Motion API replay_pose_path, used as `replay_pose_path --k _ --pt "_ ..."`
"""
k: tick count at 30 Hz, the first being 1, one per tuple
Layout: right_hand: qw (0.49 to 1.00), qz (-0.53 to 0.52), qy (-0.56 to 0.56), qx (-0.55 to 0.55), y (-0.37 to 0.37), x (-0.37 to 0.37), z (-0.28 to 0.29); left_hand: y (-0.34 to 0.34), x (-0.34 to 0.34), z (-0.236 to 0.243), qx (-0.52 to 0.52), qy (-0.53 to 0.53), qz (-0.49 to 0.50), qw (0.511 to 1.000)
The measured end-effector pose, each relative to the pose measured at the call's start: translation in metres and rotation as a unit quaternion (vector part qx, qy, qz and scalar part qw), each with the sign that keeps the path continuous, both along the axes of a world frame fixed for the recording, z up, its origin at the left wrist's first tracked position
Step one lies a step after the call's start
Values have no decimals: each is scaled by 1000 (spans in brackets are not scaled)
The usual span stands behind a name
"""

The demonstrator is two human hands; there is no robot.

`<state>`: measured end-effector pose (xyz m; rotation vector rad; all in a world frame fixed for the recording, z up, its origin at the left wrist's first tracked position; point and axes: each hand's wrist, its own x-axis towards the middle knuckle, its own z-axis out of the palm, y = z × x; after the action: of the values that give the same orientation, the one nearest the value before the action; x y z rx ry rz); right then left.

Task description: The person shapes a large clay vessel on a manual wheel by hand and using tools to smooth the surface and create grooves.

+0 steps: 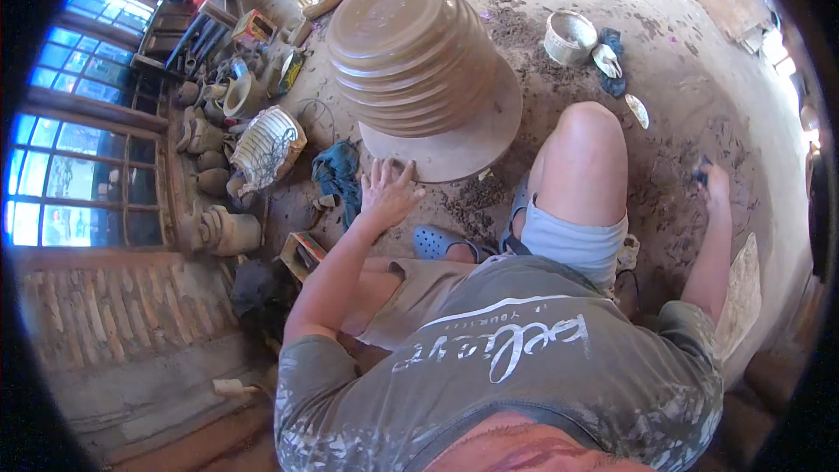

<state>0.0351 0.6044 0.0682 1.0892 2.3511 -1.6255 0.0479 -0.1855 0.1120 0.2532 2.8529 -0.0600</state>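
A large brown clay pot with ridged sides and a flat round top stands on a pale round wheel disc. My left hand rests by the disc's near left rim, its fingers spread and nothing in them; the fingertips appear to touch the rim. Far out to my right, low over the dirt floor, my right hand is closed around a small dark object. What that object is cannot be made out. A dark teal cloth lies just left of my left hand.
A pale bucket stands beyond my raised knee, with a dark blue shoe beside it. Pots and a ribbed pale basket crowd the left side under a window. Dark clay crumbs litter the floor around the disc.
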Motion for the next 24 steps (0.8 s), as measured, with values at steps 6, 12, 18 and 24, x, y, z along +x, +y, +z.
replay_pose_path --k 6,12,18,24 --pt "844 117 -121 509 26 40 -15 -59 -33 28 189 -226 -42 955" --pt "894 171 31 413 9 -39 73 -229 -75 -74 235 -58 148 959" --pt "805 240 175 514 -168 -67 178 -224 -39 -190 85 -108 344 929" --pt "637 438 241 587 -278 -80 218 -221 -19 -282 74 14 320 944"
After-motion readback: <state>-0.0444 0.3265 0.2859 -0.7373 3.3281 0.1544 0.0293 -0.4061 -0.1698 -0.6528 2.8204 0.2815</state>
